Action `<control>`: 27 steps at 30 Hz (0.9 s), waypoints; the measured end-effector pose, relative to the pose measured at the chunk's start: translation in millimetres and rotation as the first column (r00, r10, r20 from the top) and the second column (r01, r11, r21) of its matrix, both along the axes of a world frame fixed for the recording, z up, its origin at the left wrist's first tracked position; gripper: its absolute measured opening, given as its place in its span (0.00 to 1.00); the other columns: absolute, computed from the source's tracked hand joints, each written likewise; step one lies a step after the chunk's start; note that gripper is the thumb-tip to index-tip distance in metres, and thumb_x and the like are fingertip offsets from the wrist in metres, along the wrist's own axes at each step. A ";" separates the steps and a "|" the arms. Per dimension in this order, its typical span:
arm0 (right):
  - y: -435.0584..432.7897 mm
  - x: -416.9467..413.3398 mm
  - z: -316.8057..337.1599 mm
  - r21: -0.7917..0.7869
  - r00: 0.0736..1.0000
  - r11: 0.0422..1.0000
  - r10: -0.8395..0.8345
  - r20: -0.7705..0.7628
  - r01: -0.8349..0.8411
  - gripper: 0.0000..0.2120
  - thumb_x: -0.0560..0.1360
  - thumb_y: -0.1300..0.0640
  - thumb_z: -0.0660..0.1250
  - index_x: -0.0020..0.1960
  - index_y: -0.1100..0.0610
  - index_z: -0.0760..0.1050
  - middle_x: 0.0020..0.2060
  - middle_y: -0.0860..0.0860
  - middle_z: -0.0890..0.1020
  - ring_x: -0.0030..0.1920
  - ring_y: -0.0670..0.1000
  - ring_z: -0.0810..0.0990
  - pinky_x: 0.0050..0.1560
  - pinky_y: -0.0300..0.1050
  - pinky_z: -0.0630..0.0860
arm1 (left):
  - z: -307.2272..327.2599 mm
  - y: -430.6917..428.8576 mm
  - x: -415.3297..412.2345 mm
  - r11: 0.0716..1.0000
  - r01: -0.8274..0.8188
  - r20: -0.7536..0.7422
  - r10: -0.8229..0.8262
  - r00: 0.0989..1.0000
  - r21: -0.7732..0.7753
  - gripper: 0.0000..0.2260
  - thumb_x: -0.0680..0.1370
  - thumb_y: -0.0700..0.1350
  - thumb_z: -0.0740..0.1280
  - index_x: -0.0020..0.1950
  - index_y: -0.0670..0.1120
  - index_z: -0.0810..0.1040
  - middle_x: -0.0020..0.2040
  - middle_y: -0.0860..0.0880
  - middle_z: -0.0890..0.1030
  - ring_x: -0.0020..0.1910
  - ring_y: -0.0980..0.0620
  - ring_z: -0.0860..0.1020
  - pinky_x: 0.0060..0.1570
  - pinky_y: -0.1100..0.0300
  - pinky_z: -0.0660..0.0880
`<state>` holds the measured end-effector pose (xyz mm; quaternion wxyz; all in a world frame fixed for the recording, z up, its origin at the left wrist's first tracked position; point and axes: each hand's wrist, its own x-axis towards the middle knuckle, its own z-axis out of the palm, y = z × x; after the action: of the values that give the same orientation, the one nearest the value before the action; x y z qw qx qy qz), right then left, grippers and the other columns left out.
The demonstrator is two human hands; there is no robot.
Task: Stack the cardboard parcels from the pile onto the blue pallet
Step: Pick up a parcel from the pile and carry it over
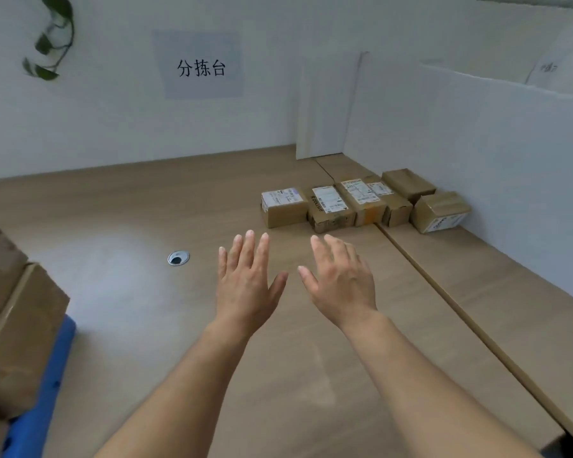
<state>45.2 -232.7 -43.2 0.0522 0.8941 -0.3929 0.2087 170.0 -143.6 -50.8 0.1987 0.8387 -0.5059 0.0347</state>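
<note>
Both the left hand point(245, 285) and the right hand point(341, 282) are held flat and empty at frame centre. The small brown cardboard parcels point(364, 203) lie right of centre; the nearest should be gripped by opposite sides, then carried to the blue plastic pallet point(43, 391) at lower left.

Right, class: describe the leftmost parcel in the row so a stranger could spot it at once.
Start at the white partition on the right of the desk. A row of parcels runs left from its foot. Take the last parcel, its top almost covered by a white label.
</note>
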 end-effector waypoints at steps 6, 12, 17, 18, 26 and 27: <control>-91.2 13.4 -14.2 0.120 0.995 0.988 0.100 -0.005 -0.099 0.26 0.69 0.49 0.74 0.62 0.62 0.75 0.54 0.62 0.80 0.53 0.61 0.80 0.49 0.53 0.78 | -11.4 -69.8 13.5 0.991 -0.093 -0.073 0.101 0.992 0.101 0.31 0.80 0.59 0.53 0.78 0.49 0.46 0.78 0.48 0.49 0.77 0.50 0.47 0.74 0.55 0.44; -169.8 31.0 -34.7 0.253 0.990 0.961 0.133 -0.054 -0.115 0.27 0.80 0.45 0.56 0.74 0.57 0.59 0.68 0.54 0.68 0.67 0.54 0.66 0.63 0.45 0.67 | -21.9 -132.0 33.3 0.972 -0.152 -0.195 0.186 0.963 0.179 0.30 0.80 0.58 0.54 0.78 0.49 0.47 0.78 0.50 0.52 0.76 0.51 0.53 0.70 0.57 0.57; -229.0 71.0 -54.7 0.370 0.995 0.927 0.088 -0.056 -0.061 0.24 0.80 0.47 0.56 0.72 0.57 0.61 0.65 0.55 0.70 0.65 0.54 0.67 0.62 0.45 0.66 | -37.3 -184.4 70.1 0.954 -0.201 -0.302 0.263 0.916 0.222 0.29 0.81 0.57 0.55 0.78 0.49 0.48 0.77 0.49 0.55 0.75 0.49 0.57 0.67 0.53 0.62; -239.9 80.3 -58.7 0.406 0.996 0.912 0.076 -0.047 -0.050 0.24 0.80 0.47 0.56 0.72 0.58 0.61 0.65 0.56 0.69 0.66 0.54 0.66 0.62 0.46 0.66 | -40.1 -195.1 78.8 0.951 -0.211 -0.320 0.277 0.906 0.225 0.29 0.81 0.57 0.55 0.78 0.49 0.48 0.77 0.48 0.56 0.74 0.48 0.58 0.67 0.53 0.62; -307.8 153.4 -83.9 0.502 0.999 0.865 0.033 -0.038 -0.010 0.20 0.81 0.48 0.55 0.66 0.61 0.66 0.62 0.58 0.71 0.63 0.58 0.68 0.58 0.50 0.67 | -64.8 -271.7 135.7 0.943 -0.289 -0.554 0.332 0.764 0.166 0.22 0.82 0.52 0.55 0.74 0.44 0.59 0.70 0.41 0.67 0.67 0.44 0.67 0.59 0.57 0.65; -312.5 161.6 -87.6 0.503 0.999 0.864 0.033 -0.041 -0.008 0.20 0.81 0.48 0.54 0.65 0.61 0.67 0.60 0.58 0.72 0.62 0.58 0.69 0.57 0.50 0.67 | -68.6 -278.7 140.9 0.943 -0.292 -0.565 0.330 0.756 0.160 0.22 0.82 0.51 0.55 0.74 0.44 0.60 0.70 0.41 0.68 0.67 0.44 0.67 0.58 0.57 0.65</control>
<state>206.8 -545.2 -130.8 -0.1748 0.8857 -0.4229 0.0781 310.9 -422.3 -119.4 0.3100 0.8863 -0.2744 -0.2077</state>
